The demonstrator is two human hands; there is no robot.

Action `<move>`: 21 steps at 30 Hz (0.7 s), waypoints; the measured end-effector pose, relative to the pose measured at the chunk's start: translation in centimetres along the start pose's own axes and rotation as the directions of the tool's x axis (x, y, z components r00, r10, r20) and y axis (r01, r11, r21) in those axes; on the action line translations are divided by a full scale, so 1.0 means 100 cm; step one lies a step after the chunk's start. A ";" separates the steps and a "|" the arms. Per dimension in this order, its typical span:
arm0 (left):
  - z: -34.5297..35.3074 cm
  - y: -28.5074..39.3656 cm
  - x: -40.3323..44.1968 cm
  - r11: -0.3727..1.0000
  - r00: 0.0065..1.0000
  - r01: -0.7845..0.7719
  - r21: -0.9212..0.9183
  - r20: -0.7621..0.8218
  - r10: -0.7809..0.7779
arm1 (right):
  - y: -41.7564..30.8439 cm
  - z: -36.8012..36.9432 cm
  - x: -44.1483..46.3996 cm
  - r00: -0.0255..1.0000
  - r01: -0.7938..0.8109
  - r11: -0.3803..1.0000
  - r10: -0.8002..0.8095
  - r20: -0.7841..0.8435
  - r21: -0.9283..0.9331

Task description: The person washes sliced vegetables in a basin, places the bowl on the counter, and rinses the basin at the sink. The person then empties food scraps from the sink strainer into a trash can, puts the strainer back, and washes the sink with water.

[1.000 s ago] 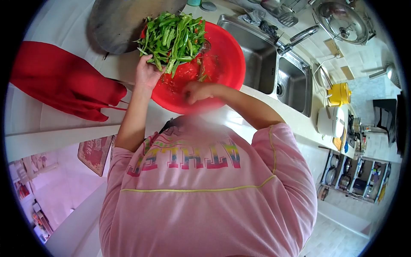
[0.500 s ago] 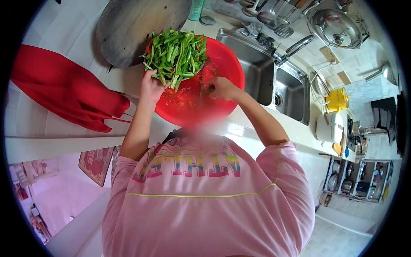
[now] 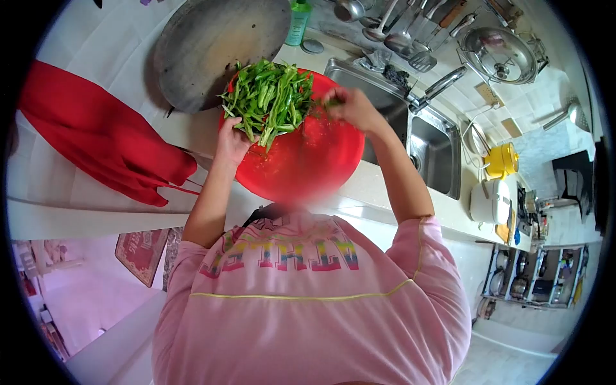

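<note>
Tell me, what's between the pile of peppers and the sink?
In the head view, part of the red tub shows between the peppers and the sink. The right hand is there too, over the tub's edge.

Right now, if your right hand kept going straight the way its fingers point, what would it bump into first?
The right hand would probably meet the heap of green peppers first, though this single view leaves depth unclear; it might pass above them.

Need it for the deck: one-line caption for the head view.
Left hand holds up heaped cut green peppers over a red basin; right hand is by the edge nearest the sink.
</note>
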State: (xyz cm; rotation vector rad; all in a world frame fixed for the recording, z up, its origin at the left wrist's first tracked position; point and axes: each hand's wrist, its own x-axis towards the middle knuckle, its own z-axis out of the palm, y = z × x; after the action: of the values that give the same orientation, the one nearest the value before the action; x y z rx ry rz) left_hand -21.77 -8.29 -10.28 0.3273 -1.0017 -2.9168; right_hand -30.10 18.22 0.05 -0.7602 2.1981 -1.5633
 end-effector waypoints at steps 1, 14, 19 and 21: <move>0.002 -0.001 -0.001 1.000 1.000 0.004 -0.006 -0.029 -0.004 | -0.012 0.002 0.009 0.998 0.040 0.998 -0.038 -0.040 0.045; 0.004 -0.001 -0.003 0.998 0.999 0.005 -0.066 0.041 -0.003 | -0.060 0.052 0.082 0.928 0.288 0.745 -0.371 -0.016 -0.602; 0.000 -0.002 0.000 0.997 1.000 0.005 -0.076 0.022 -0.003 | -0.054 0.039 0.095 0.918 0.336 0.818 -0.395 -0.032 -0.468; -0.002 -0.001 0.002 0.997 0.999 0.027 -0.074 0.034 -0.024 | -0.048 0.037 0.096 0.906 0.364 0.824 -0.422 -0.041 -0.434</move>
State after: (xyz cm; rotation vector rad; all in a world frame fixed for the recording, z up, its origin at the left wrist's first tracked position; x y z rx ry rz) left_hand -21.92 -8.38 -10.55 0.2921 -0.8959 -2.9828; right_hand -34.65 8.44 3.65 -1.3511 2.6497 -1.3475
